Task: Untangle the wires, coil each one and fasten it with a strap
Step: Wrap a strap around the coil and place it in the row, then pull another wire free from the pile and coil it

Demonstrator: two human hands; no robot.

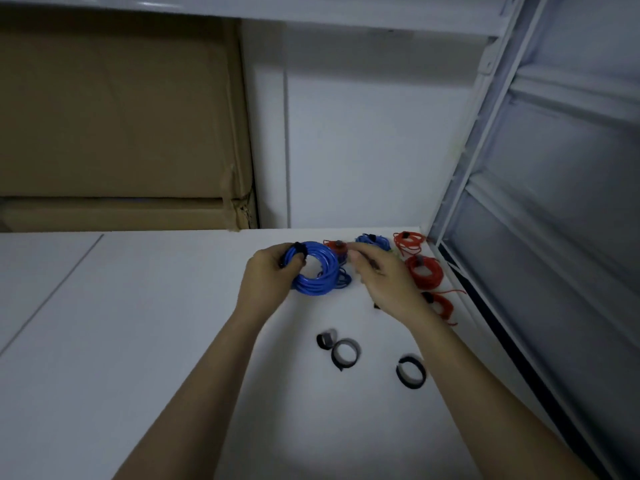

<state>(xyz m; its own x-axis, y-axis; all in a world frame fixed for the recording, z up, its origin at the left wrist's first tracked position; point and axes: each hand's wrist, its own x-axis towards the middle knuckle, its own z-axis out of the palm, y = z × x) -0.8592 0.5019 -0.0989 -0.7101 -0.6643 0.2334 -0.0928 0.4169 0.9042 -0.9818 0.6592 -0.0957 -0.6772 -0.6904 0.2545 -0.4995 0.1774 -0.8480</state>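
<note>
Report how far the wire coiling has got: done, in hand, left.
Done: five strapped coils lie at the table's far right, four red and one blue. In hand: the left hand grips a blue coil at its black strap; the right hand is blurred beside it. Left: some loose blue wire behind the coil; three spare straps lie unused.
</note>
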